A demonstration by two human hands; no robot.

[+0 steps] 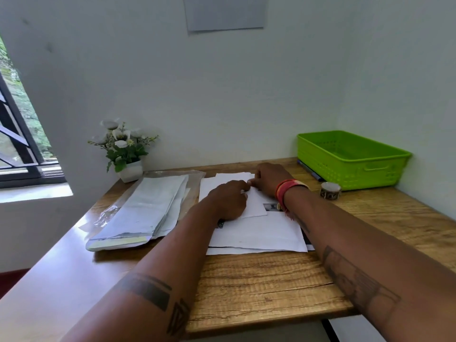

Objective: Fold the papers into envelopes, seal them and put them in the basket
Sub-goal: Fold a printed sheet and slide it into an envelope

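Note:
A small folded white paper (255, 206) lies on top of a stack of white sheets (259, 236) in the middle of the wooden table (259, 287). My left hand (228, 201) presses flat on the folded paper's left side. My right hand (269, 178), with red bands at the wrist, pinches the paper's far edge, fingertips meeting those of the left hand. A pile of white envelopes (148, 208) on a clear plastic sleeve lies to the left. The green plastic basket (350, 160) stands at the back right and looks empty.
A roll of tape (330, 190) sits in front of the basket, and a pen (309, 170) lies along its left side. A small potted white flower (124, 149) stands at the back left by the wall. A window opens at far left.

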